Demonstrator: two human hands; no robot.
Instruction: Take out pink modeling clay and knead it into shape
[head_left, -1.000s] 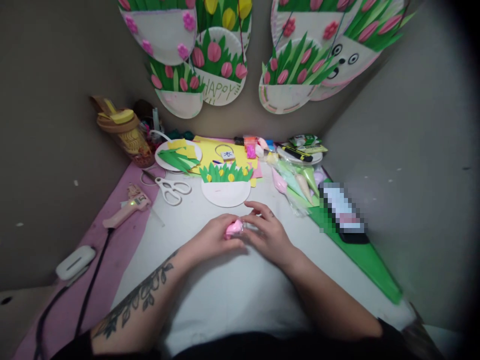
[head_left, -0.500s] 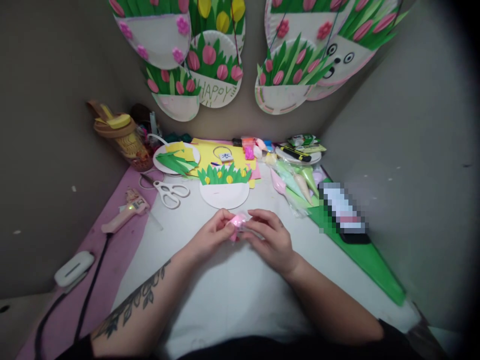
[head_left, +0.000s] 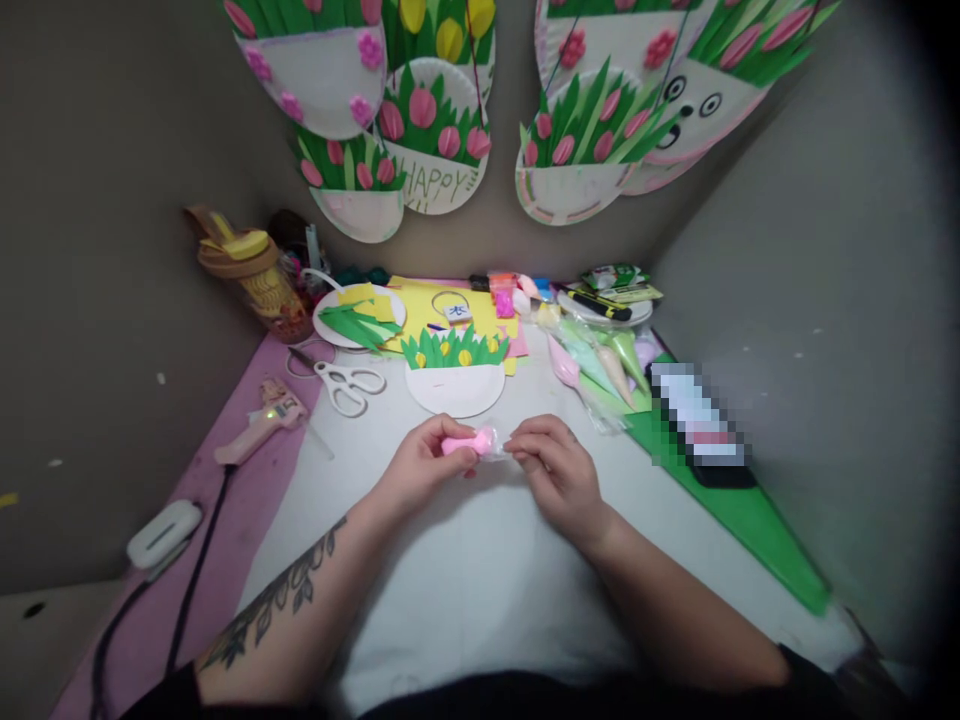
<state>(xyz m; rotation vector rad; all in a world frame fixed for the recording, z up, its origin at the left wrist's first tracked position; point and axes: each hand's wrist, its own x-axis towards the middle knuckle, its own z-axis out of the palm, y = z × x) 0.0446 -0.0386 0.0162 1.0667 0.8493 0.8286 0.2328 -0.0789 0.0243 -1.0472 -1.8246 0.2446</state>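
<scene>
My left hand (head_left: 424,465) is closed around a small lump of pink clay (head_left: 459,443) in a clear plastic bag (head_left: 492,442). At the bag's right end, the fingers of my right hand (head_left: 561,472) are pinched together on the clear plastic. Both hands are held over the white table cover, low in the middle of the view. Just beyond them lies a white paper-plate basket (head_left: 454,390) with green paper grass and yellow paper flowers.
White-handled scissors (head_left: 351,388) and a pink glue gun (head_left: 262,425) with a cord lie left. On the right are several filled piping bags (head_left: 592,365), a phone (head_left: 701,425) and green paper (head_left: 765,530). A tumbler (head_left: 251,275) stands back left; decorated plates (head_left: 349,215) hang behind.
The pink clay now lies more sideways in my left hand, more of it showing. My right hand has moved slightly right and its fingers have closed on the bag's end, stretching the plastic.
</scene>
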